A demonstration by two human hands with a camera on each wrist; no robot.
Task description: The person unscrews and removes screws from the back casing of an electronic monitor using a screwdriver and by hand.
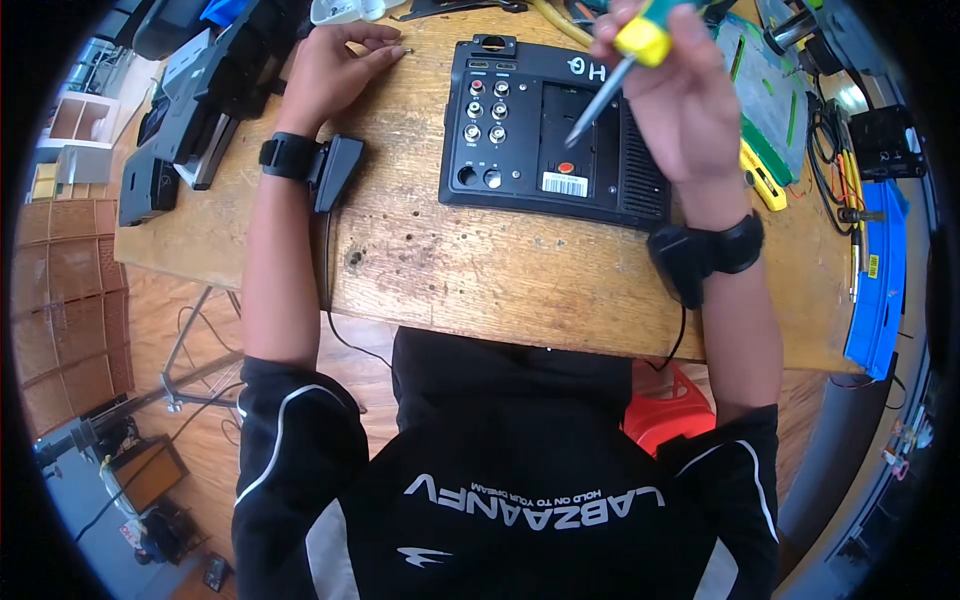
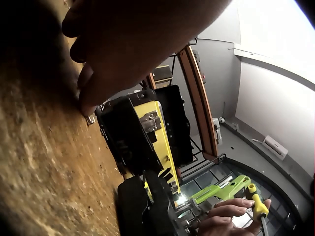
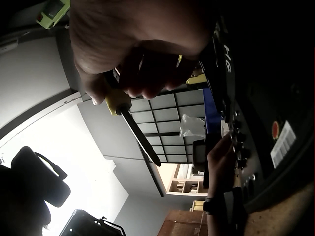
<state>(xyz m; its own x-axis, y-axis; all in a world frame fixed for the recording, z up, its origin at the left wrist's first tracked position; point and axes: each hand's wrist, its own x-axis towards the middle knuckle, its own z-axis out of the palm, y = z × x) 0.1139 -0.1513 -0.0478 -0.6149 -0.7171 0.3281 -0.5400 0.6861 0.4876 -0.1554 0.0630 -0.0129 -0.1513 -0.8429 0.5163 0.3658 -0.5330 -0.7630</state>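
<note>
My right hand (image 1: pixel 690 120) grips a screwdriver (image 1: pixel 640 42) by its yellow and green handle. The metal shaft slants down to the left, its tip overlapping a black monitor-like device (image 1: pixel 530 140) in the head view. That device lies with its connector side up, showing metal sockets, a barcode label, an orange-red dot and white lettering. Left of it, my left hand (image 1: pixel 335 75) rests on the table, thumb and index finger stretched forward. One fingertip is right at a tiny metal piece (image 2: pixel 90 119), seen against the wood in the left wrist view.
The wooden table (image 1: pixel 480 270) has small holes and a near edge before my body. Black equipment (image 1: pixel 220 85) crowds its left side. On the right are a green mat (image 1: pixel 775 90), a yellow cutter (image 1: pixel 762 175), cables and a blue tray (image 1: pixel 880 280). A red stool (image 1: pixel 670 405) shows below.
</note>
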